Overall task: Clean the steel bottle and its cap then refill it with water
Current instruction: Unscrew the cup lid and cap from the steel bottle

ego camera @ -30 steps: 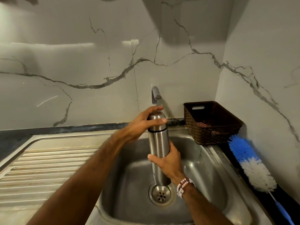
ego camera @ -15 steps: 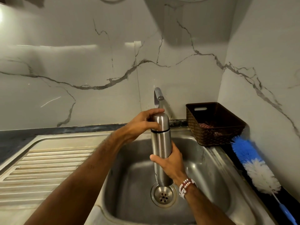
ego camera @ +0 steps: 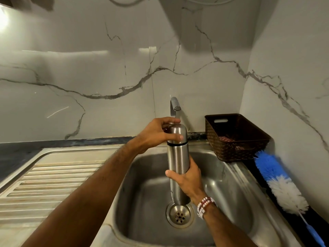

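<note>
2 bare hands hold a steel bottle (ego camera: 178, 157) upright over the sink (ego camera: 231, 189), just below the tap (ego camera: 174, 106). Left hand (ego camera: 156, 135) wraps its fingers around the cap (ego camera: 177, 133), seated on the bottle above a dark ring; right hand (ego camera: 188, 179), beads at the wrist, clasps the body lower down. Bottle's base hangs above the drain (ego camera: 179, 215). Behind, right, stands a brown basket (ego camera: 236, 138), with a blue-and-white brush (ego camera: 279, 182) lying beside it.
</note>
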